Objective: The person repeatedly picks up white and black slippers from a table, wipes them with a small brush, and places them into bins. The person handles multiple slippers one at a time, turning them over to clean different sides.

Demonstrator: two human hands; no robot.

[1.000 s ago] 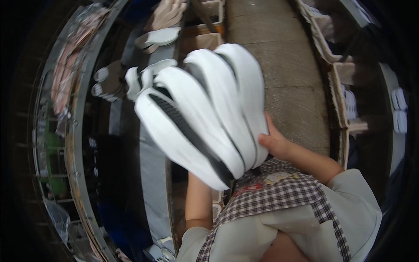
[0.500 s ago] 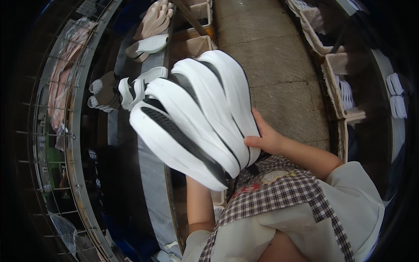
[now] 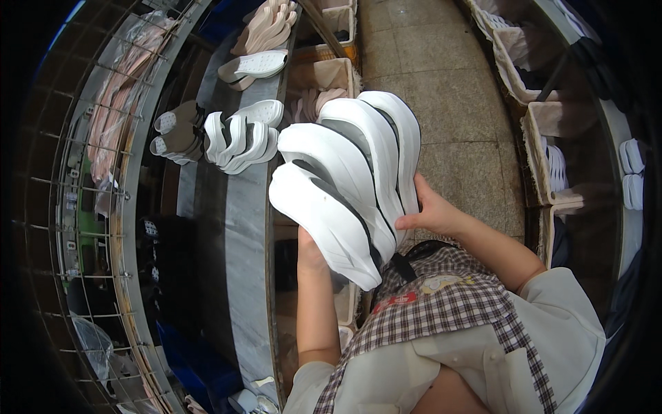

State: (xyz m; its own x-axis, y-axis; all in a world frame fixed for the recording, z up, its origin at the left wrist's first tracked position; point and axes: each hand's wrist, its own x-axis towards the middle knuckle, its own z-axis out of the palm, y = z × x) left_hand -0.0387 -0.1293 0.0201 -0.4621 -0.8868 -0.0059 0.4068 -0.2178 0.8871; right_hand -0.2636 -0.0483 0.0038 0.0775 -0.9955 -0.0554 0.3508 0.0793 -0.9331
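While the right hand [image 3: 433,209] secures the right edge of the group, four white shoe soles [image 3: 345,169] stand fanned side by side in front of the checked apron [image 3: 448,310]. The fingers of the right hand are grasping the outermost sole: the thumb bears on the near end, and the forefinger extends along the outer side. The left hand [image 3: 309,248] is positioned under the leftmost sole, with only its lower part exposed; its fingers are hidden by the soles, and whether they are clenched or released cannot be told. The soles spread at the far end and converge at the near end (dark material shows in the gaps).

To the left, the grey desk [image 3: 241,276] carries several groups. Loose white soles [image 3: 258,141] lie near the held set, with dark brown soles [image 3: 181,141] just beside them. Farther along, a perforated white sole [image 3: 258,64] rests on a tan one, and pale pink soles [image 3: 269,27] are piled beyond it. A fabric-lined basket [image 3: 334,69] next to the desk contains pink soles. On the right, past the tiled floor [image 3: 455,103], further lined baskets [image 3: 552,114] stand in a row.
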